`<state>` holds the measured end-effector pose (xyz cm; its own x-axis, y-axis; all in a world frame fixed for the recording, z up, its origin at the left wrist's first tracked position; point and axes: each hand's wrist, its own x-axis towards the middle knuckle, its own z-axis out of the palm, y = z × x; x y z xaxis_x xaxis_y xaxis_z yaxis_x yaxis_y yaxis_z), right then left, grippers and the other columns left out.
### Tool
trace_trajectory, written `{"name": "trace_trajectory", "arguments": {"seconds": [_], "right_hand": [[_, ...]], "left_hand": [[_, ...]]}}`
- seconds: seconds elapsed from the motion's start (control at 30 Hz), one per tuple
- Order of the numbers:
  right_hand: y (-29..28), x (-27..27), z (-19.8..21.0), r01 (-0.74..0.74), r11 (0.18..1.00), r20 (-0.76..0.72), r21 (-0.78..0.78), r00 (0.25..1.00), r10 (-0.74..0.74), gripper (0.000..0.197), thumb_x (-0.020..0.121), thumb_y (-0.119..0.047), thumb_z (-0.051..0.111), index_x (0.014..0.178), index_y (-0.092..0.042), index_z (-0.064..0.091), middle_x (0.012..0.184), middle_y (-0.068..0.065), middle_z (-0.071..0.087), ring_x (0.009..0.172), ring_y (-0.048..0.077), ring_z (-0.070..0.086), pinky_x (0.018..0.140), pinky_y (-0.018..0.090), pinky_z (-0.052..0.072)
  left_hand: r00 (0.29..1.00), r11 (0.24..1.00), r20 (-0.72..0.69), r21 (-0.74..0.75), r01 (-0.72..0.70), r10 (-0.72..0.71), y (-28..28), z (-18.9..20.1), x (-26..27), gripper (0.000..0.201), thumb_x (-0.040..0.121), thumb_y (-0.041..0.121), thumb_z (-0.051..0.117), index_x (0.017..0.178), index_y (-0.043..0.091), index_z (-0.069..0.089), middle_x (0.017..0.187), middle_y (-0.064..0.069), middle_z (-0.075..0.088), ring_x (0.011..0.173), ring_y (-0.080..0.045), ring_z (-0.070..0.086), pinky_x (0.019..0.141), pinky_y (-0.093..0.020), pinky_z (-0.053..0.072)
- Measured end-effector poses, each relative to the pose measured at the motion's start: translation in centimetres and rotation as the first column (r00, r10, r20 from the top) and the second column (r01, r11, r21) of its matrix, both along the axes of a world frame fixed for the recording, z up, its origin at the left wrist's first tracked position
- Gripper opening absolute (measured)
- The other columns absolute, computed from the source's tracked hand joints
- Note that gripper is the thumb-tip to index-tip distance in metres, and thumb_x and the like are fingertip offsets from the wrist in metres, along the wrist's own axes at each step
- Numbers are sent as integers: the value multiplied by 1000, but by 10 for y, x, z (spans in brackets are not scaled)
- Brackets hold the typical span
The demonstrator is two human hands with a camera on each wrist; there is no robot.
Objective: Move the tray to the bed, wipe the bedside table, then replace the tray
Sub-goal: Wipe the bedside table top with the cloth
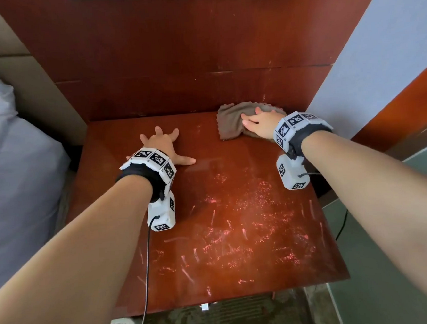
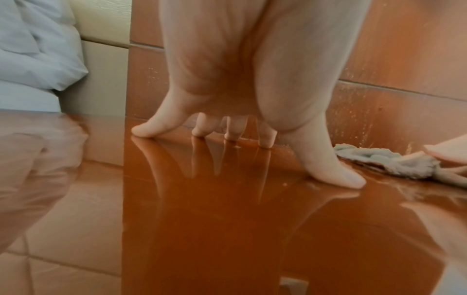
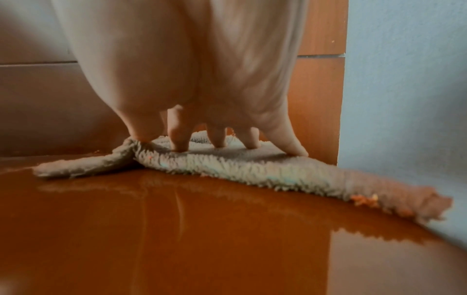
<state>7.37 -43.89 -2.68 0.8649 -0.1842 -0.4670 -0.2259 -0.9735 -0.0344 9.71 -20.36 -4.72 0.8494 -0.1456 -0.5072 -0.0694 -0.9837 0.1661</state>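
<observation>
The reddish wooden bedside table [image 1: 211, 225] fills the head view, its top scuffed with pale scratches. A brown-grey fluffy cloth [image 1: 232, 121] lies at the table's back right corner. My right hand [image 1: 258, 124] presses flat on the cloth [image 3: 252, 171] with spread fingers [image 3: 179, 139]. My left hand [image 1: 164, 146] rests on the bare table top [image 2: 227, 219] at the back left, fingers [image 2: 149, 129] splayed and touching the wood. The cloth's edge [image 2: 394, 161] shows to the right of that hand. No tray is in view.
The bed with white sheets [image 1: 12, 188] and a pillow [image 2: 38, 49] lies to the left of the table. A wooden panel [image 1: 175, 63] backs the table and a pale wall [image 1: 377, 61] closes the right side. Carpet [image 1: 231, 320] shows below the front edge.
</observation>
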Motion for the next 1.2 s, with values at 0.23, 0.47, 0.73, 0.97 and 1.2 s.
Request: {"name": "trace_trajectory", "arguments": {"seconds": [0.23,0.47,0.73,0.97,1.2], "right_hand": [[0,-5,0,-30,999,5,-16,1000,30,51,102,-45,15,152,-33,13,161,9,1,146,40,2,118,47,4],[-4,-26,-11,-38,999,11,32,999,38,49,101,-47,19,150,-39,19,161,4,5,146,42,1,119,51,8],[3,-63,-14,-16,997,-36,72,999,19,52,100,-48,24,150,-39,16,162,2,0,146,41,-3,119,52,10],[4,-62,-12,-16,997,-52,78,998,20,51,100,-50,22,150,-40,18,162,1,0,146,40,-4,118,53,7],[-1,-39,-11,-42,998,-32,43,999,43,52,99,-52,23,150,-42,17,162,3,0,145,44,-3,119,54,9]], "left_hand": [[999,999,31,27,31,-31,-3,9,-6,98,78,58,64,153,30,8,160,-15,-4,144,-45,3,118,-51,7],[996,995,48,77,68,-72,-5,13,-7,97,78,59,62,153,28,9,159,-18,2,145,-40,9,119,-49,5],[994,992,58,93,86,-92,-3,10,-7,99,76,62,62,153,27,11,159,-18,5,144,-41,14,120,-49,6],[996,996,58,62,68,-71,0,6,-4,100,74,63,63,153,29,12,159,-17,2,144,-46,8,120,-50,6],[998,997,28,63,51,-53,-3,6,-1,101,75,62,63,153,31,8,160,-15,-1,143,-47,5,119,-51,9]]}}
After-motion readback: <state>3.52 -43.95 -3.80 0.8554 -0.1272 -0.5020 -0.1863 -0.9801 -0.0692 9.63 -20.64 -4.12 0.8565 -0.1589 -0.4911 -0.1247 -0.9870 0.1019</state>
